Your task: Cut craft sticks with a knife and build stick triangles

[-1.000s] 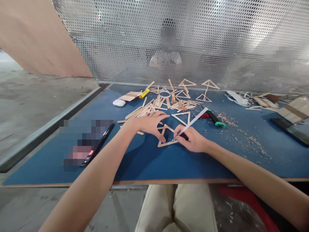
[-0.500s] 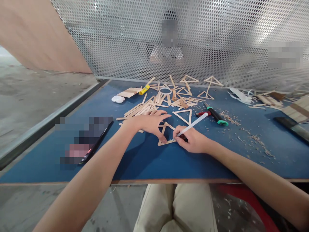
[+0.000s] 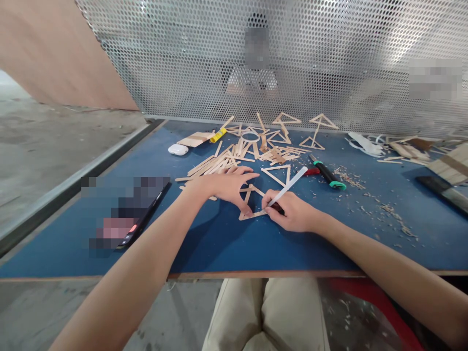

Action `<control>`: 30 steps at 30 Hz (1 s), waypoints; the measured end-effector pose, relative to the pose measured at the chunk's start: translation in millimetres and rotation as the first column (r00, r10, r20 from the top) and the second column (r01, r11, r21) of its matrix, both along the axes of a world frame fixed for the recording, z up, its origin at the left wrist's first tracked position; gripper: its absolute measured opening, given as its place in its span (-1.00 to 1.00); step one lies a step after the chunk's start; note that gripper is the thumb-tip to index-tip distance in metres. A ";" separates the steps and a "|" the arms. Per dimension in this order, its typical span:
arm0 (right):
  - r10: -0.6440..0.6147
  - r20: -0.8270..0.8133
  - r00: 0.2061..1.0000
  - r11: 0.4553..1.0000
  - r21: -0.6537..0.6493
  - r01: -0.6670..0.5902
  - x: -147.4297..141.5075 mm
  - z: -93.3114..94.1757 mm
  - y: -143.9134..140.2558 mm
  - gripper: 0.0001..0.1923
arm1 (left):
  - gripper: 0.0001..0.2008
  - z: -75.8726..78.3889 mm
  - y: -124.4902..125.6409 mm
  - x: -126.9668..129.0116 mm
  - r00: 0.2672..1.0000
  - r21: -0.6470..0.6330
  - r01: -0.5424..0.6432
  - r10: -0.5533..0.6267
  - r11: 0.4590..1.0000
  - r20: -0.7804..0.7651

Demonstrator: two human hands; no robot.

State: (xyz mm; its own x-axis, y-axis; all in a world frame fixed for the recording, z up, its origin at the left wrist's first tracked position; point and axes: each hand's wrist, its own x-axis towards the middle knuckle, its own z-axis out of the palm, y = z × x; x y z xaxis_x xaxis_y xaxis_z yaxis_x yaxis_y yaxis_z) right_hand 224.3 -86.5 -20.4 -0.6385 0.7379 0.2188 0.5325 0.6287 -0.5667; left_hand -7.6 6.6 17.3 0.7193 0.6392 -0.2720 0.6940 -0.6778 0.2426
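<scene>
A triangle of wooden craft sticks (image 3: 259,213) lies flat on the blue table between my hands. My left hand (image 3: 231,187) is over its left side, fingers spread, the thumb pressed on the near stick close to the left corner. Pinched in my right hand (image 3: 287,209) is a slim, whitish glue stick (image 3: 288,187), tilted up to the right. Its lower end meets the triangle's near right corner; the fingertips partly cover that contact. Something dark shows under my right palm, too hidden to name. Just beyond lies another stick triangle (image 3: 278,174).
Loose craft sticks (image 3: 212,165) are heaped behind my left hand, with a tape roll (image 3: 250,137) and yellow tube (image 3: 218,135). A black-and-teal handled tool (image 3: 329,174) lies right, near wood scraps (image 3: 391,212). A phone (image 3: 146,207) is at left. A perforated metal panel (image 3: 183,73) stands behind.
The upper end of the glue stick has swung left and slightly up in my right hand. My left hand and the triangle hold their place.
</scene>
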 end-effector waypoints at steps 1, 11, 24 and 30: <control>0.002 0.005 1.000 1.000 0.001 -0.002 -0.2 0.2 -0.3 -0.90 | 0.19 0.2 -0.1 0.0 1.000 0.002 0.002 -0.002 1.000 0.001; 0.012 0.072 0.997 0.998 0.057 -0.016 2.8 3.2 -1.3 -0.87 | 0.22 2.8 -2.7 0.4 1.000 0.010 0.010 -0.010 1.000 0.000; 0.208 0.453 0.867 0.836 0.377 -0.398 -6.4 16.6 -4.7 -0.82 | 0.11 -5.7 2.5 -1.7 0.998 0.004 0.006 -0.006 1.000 0.061; 0.311 0.580 0.753 0.762 0.321 -0.562 -17.7 34.4 9.6 -0.75 | 0.09 -5.7 2.5 -0.3 0.998 0.039 0.014 -0.016 0.999 0.058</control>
State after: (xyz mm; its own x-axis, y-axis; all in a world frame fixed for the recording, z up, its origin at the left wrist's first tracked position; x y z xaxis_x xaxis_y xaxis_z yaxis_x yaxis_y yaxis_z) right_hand 206.6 -76.9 14.0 -0.9703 0.2399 0.0305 0.2417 0.9665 0.0867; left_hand -7.9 9.0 11.6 0.7426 0.6377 -0.2046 0.6694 -0.6976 0.2553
